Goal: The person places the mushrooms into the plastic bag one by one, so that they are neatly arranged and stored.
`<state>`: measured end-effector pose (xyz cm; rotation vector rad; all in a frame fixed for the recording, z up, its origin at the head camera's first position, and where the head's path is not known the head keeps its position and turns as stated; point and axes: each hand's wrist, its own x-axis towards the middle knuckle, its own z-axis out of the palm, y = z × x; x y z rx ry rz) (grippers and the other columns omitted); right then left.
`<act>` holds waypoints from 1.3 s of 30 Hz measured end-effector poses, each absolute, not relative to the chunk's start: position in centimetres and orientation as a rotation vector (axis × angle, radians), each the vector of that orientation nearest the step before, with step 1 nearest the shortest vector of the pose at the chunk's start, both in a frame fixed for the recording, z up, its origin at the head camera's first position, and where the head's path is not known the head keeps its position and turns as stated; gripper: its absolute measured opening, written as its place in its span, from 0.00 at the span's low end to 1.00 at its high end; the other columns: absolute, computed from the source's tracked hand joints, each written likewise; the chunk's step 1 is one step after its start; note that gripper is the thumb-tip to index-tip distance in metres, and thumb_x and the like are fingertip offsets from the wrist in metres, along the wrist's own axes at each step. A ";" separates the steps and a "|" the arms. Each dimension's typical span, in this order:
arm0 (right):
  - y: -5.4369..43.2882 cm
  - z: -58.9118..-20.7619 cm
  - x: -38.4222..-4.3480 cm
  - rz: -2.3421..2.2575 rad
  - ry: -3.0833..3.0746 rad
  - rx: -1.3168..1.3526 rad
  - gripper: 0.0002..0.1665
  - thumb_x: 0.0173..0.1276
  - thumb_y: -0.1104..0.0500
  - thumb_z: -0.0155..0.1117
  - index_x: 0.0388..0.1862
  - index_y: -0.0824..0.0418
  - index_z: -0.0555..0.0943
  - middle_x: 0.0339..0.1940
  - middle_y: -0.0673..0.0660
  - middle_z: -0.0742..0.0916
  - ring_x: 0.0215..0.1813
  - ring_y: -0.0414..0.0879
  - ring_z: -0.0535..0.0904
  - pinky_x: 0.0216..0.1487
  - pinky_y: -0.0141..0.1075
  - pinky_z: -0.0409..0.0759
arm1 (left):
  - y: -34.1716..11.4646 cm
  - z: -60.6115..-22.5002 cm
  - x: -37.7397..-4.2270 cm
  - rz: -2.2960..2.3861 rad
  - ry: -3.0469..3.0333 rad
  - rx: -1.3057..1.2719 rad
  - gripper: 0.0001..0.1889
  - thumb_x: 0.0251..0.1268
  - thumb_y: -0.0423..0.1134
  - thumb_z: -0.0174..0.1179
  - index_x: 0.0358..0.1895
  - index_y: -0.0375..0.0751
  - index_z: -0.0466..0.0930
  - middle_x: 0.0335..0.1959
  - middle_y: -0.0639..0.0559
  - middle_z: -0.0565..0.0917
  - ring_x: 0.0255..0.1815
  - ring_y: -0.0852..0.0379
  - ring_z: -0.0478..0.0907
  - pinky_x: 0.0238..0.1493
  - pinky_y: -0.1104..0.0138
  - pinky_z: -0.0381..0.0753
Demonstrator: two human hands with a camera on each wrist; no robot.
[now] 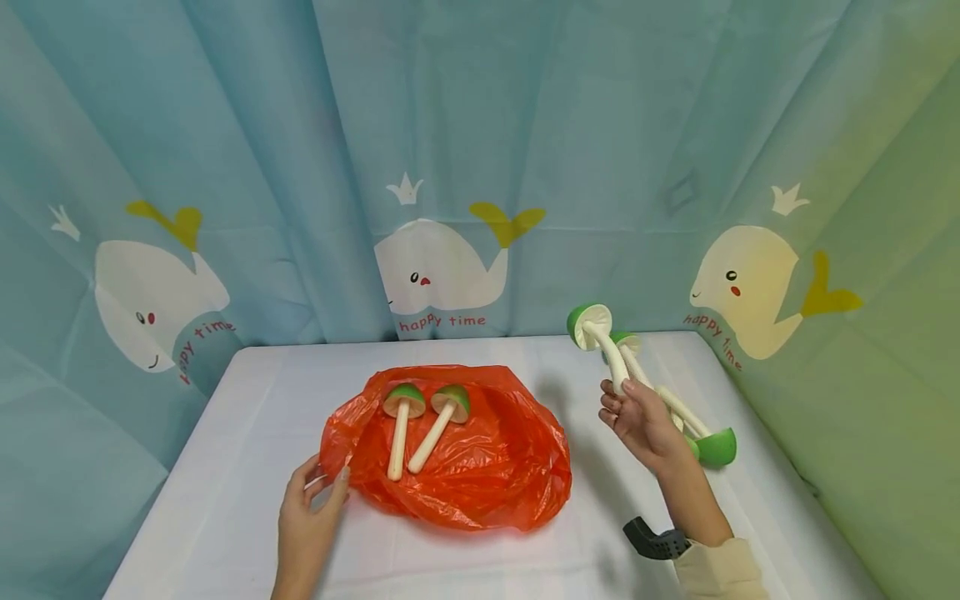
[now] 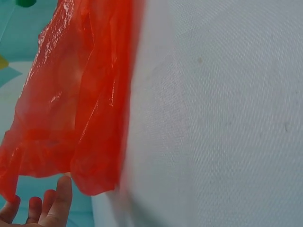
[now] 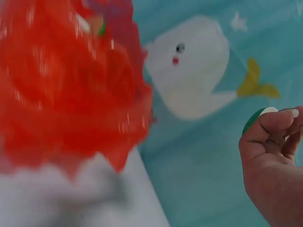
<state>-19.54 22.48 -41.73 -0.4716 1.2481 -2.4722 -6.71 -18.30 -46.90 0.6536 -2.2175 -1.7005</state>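
Observation:
In the head view, my right hand [image 1: 647, 421] pinches the white stem of a green-capped toy mushroom [image 1: 609, 350], raised above the table's right side. Its cap tilts up and left. The right wrist view shows little more than the mushroom's cap edge [image 3: 255, 118] behind the curled fingers. My left hand [image 1: 311, 512] holds the left rim of a red plastic bag [image 1: 495, 500], thumb at the near side and fingers at the outside. Two more toy mushrooms [image 1: 401, 433] lie in the bag's wide mouth, caps toward the back. The left wrist view shows fingertips touching the bag's edge [image 2: 90, 118].
Other green-capped toy mushrooms [image 1: 717, 447] lie on the right of the white-covered table [image 1: 247, 433], partly hidden behind my right hand. A blue-green curtain [image 1: 600, 125] printed with whales hangs along the table's back edge and sides. A black band [image 1: 656, 540] circles my right wrist.

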 end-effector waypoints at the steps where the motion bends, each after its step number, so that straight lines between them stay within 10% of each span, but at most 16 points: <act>1: 22.1 -41.6 -19.3 -2.464 1.232 -0.511 0.12 0.75 0.66 0.27 0.47 0.63 0.62 0.36 0.52 0.74 0.32 0.39 0.68 0.36 0.30 0.71 | -18.3 -46.9 -6.7 -1.699 -2.221 0.651 0.31 0.65 0.46 0.60 0.64 0.32 0.60 0.56 0.38 0.67 0.52 0.46 0.71 0.35 0.75 0.80; 15: 18.6 -40.9 -17.3 -2.231 1.209 -0.730 0.15 0.74 0.70 0.33 0.48 0.64 0.70 0.38 0.53 0.78 0.28 0.40 0.63 0.32 0.26 0.67 | -18.6 -49.5 -7.3 -1.639 -2.250 0.671 0.36 0.63 0.55 0.58 0.66 0.35 0.61 0.57 0.43 0.68 0.52 0.49 0.71 0.35 0.74 0.80; 39: 14.9 -43.4 -15.0 -1.872 1.464 -0.161 0.09 0.71 0.58 0.55 0.36 0.64 0.71 0.23 0.50 0.71 0.26 0.39 0.63 0.24 0.26 0.63 | -19.3 -51.7 -7.6 -1.624 -2.195 0.642 0.37 0.58 0.61 0.59 0.64 0.41 0.64 0.55 0.48 0.70 0.50 0.53 0.73 0.34 0.73 0.81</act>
